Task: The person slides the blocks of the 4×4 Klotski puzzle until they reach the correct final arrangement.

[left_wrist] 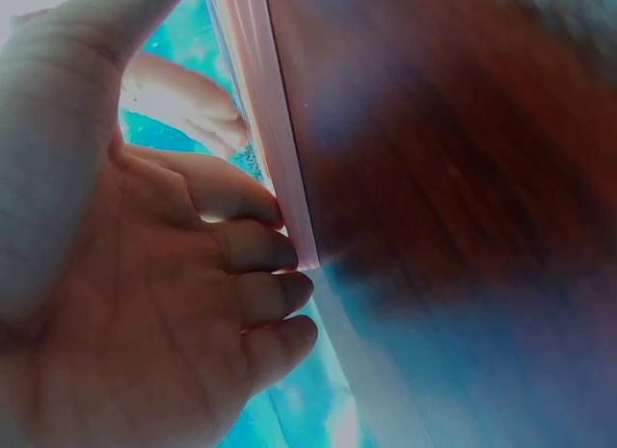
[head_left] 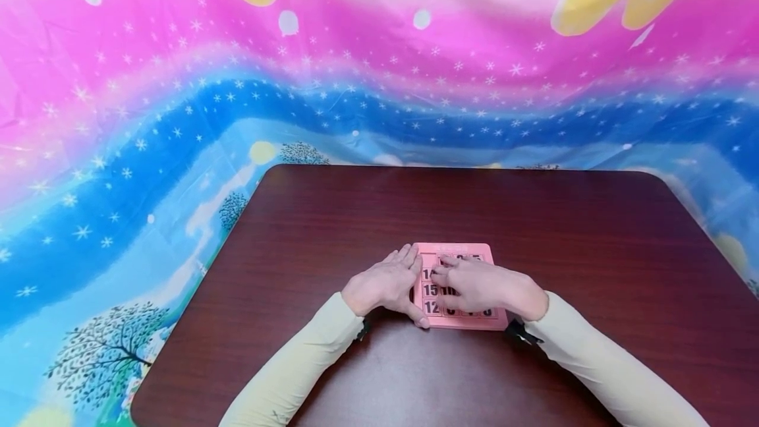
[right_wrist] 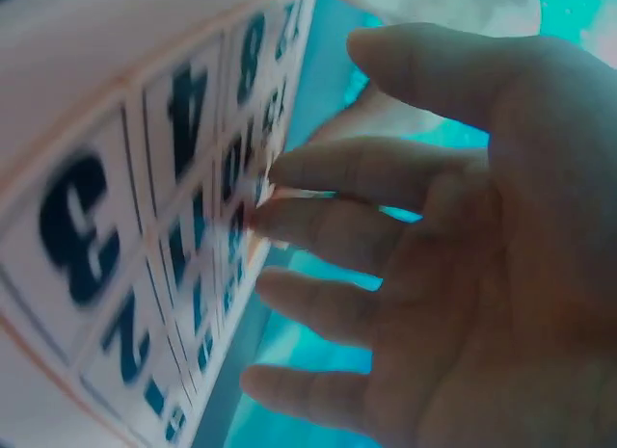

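A pink sliding number puzzle point(head_left: 468, 324) lies flat on the table, its square tiles printed with black numbers. Along its left edge rests my left hand point(head_left: 385, 285), the thumb at the near corner and the fingers toward the far corner. In the left wrist view those fingertips point(left_wrist: 297, 344) lie against the frame's side. From the right, my right hand point(head_left: 483, 285) reaches over the tiles, fingers extended and fingertips right at the number faces. Tiles 15 point(head_left: 430, 290) and 12 point(head_left: 431, 308) show at the left; a tileless slot appears in the far-left corner. The right hand hides several middle tiles.
A dark reddish-brown table point(head_left: 332, 216) with rounded corners surrounds the puzzle. Behind it hangs a colourful cloth point(head_left: 356, 71) in pink and blue, printed with snowflakes and trees. Dark bands point(head_left: 523, 333) sit at both wrists, below the pale sleeves point(head_left: 599, 354).
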`<state>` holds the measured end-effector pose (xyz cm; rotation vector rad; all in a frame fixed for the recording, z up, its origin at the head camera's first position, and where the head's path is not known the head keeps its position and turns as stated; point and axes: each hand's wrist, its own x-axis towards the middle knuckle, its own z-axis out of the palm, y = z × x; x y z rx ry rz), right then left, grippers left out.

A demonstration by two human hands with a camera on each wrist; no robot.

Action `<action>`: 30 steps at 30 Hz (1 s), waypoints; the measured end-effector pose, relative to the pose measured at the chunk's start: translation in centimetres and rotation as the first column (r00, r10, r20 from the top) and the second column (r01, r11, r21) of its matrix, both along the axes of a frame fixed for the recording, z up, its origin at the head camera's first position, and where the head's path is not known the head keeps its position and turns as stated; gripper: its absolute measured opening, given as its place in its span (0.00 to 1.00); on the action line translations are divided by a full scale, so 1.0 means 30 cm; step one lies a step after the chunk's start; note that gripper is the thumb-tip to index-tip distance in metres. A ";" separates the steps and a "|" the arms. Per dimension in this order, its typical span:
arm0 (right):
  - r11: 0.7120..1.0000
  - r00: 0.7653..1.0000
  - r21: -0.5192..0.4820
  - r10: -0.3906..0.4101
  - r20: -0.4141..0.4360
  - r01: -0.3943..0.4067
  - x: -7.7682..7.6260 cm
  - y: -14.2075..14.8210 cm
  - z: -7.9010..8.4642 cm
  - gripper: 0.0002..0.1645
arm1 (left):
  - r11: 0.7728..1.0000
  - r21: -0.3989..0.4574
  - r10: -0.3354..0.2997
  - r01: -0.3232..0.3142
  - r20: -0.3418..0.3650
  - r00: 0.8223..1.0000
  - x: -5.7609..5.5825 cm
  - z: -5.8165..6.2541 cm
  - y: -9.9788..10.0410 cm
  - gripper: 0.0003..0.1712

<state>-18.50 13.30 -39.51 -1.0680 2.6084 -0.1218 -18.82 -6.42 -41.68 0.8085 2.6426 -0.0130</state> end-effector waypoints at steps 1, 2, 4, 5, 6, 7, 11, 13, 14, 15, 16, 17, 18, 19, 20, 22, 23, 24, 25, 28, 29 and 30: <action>1.000 1.000 0.004 -0.022 0.013 0.022 -0.004 0.007 0.005 0.32 | 1.000 -0.001 -0.003 0.003 -0.003 1.000 0.000 0.001 0.001 0.75; 0.999 0.999 0.009 -0.045 0.023 0.045 -0.007 0.014 0.009 0.33 | 1.000 -0.001 -0.006 0.006 -0.002 1.000 0.001 0.003 0.002 0.75; 0.996 0.995 0.014 -0.092 0.031 0.092 -0.012 0.030 0.013 0.36 | 1.000 -0.008 -0.010 0.010 -0.002 1.000 0.000 0.005 0.005 0.75; 0.994 0.994 0.014 -0.109 0.029 0.109 -0.015 0.038 0.014 0.37 | 1.000 -0.010 -0.007 0.007 -0.003 1.000 -0.001 0.007 0.006 0.75; 0.992 0.992 0.015 -0.123 0.027 0.122 -0.017 0.044 0.014 0.38 | 1.000 -0.011 -0.002 0.002 -0.002 1.000 -0.001 0.008 0.007 0.75; 0.991 0.991 0.019 -0.131 0.026 0.131 -0.019 0.051 0.012 0.38 | 1.000 -0.011 0.001 -0.001 0.001 1.000 -0.001 0.010 0.007 0.75; 0.988 0.988 0.040 -0.149 0.027 0.148 -0.027 0.067 -0.001 0.38 | 1.000 -0.004 0.010 -0.010 0.006 1.000 -0.002 0.005 0.005 0.75; 0.988 0.988 0.045 -0.148 0.032 0.147 -0.030 0.069 -0.007 0.38 | 1.000 0.001 0.008 -0.008 0.007 1.000 -0.001 0.001 0.003 0.75; 0.989 0.989 0.048 -0.144 0.031 0.143 -0.032 0.069 -0.011 0.38 | 1.000 0.000 0.007 -0.007 0.007 1.000 0.000 -0.002 0.001 0.76; 0.990 0.990 0.046 -0.138 0.029 0.136 -0.033 0.067 -0.014 0.38 | 1.000 -0.001 0.008 -0.008 0.009 1.000 0.001 -0.004 0.000 0.76; 0.990 0.990 0.044 -0.136 0.027 0.134 -0.034 0.065 -0.015 0.38 | 1.000 -0.001 0.010 -0.010 0.010 1.000 0.002 -0.004 0.000 0.76; 0.990 0.991 0.043 -0.132 0.023 0.131 -0.036 0.063 -0.016 0.38 | 1.000 0.002 0.010 -0.011 0.009 1.000 0.002 -0.005 -0.001 0.76; 0.990 0.991 0.045 -0.132 0.019 0.131 -0.037 0.062 -0.018 0.38 | 1.000 0.007 0.010 -0.010 0.010 1.000 0.002 -0.004 -0.001 0.76; 0.991 0.992 0.045 -0.129 0.015 0.128 -0.037 0.060 -0.018 0.38 | 1.000 0.010 0.007 -0.007 0.010 1.000 0.002 -0.004 -0.001 0.76; 0.991 0.991 0.043 -0.130 0.013 0.129 -0.037 0.059 -0.019 0.38 | 1.000 0.011 0.003 -0.003 0.009 1.000 0.002 -0.003 -0.001 0.76; 0.991 0.992 0.035 -0.129 0.009 0.129 -0.037 0.056 -0.019 0.38 | 1.000 0.017 -0.002 0.001 0.005 1.000 0.002 -0.001 0.000 0.76; 0.992 0.992 0.030 -0.123 0.003 0.122 -0.038 0.055 -0.021 0.38 | 1.000 0.018 -0.004 0.004 0.001 1.000 0.001 0.000 0.000 0.76; 0.993 0.993 0.026 -0.116 0.001 0.116 -0.039 0.053 -0.022 0.38 | 1.000 0.017 -0.005 0.005 0.000 1.000 0.001 0.000 0.000 0.76; 0.994 0.994 0.021 -0.107 0.000 0.107 -0.039 0.051 -0.023 0.38 | 1.000 0.013 -0.007 0.007 -0.002 1.000 0.000 0.000 -0.001 0.76; 0.996 0.996 0.009 -0.086 0.004 0.086 -0.042 0.039 -0.028 0.38 | 1.000 0.007 -0.008 0.007 0.003 1.000 -0.001 -0.002 -0.001 0.76; 0.997 0.997 0.006 -0.080 0.006 0.080 -0.042 0.033 -0.030 0.38 | 1.000 0.008 -0.009 0.009 0.004 1.000 -0.002 -0.003 -0.002 0.76; 0.997 0.997 0.004 -0.078 0.008 0.078 -0.043 0.028 -0.033 0.38 | 1.000 0.007 -0.008 0.008 0.006 1.000 -0.002 -0.003 -0.002 0.76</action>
